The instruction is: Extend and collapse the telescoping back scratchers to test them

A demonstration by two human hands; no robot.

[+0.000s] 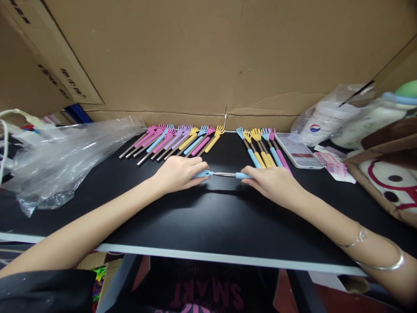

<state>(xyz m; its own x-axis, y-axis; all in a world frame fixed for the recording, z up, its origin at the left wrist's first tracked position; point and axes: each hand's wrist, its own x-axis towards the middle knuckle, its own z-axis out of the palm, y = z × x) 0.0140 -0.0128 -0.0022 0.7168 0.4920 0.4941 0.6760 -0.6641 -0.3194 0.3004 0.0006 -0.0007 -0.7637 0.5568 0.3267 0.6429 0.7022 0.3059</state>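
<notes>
Between my two hands, above the black table, is a light-blue back scratcher (224, 174) with a bare metal rod in its middle. My left hand (180, 174) is closed on its blue claw end, and the claw tips are hidden by the fingers. The blue handle end is gripped by my right hand (272, 182). Beyond my left hand lies a slanted row of back scratchers (176, 141) in pink, blue, purple and yellow, metal rods showing. Past my right hand, several more back scratchers (263, 150) in blue, yellow and pink lie side by side.
A clear plastic bag (68, 156) covers the table's left side. At right are a phone (299, 150), pink-and-white cards (334, 163), a Pepsi cup (325, 121) in plastic, a bottle (371, 119) and a brown bag (387, 178). A cardboard wall (182, 56) stands behind.
</notes>
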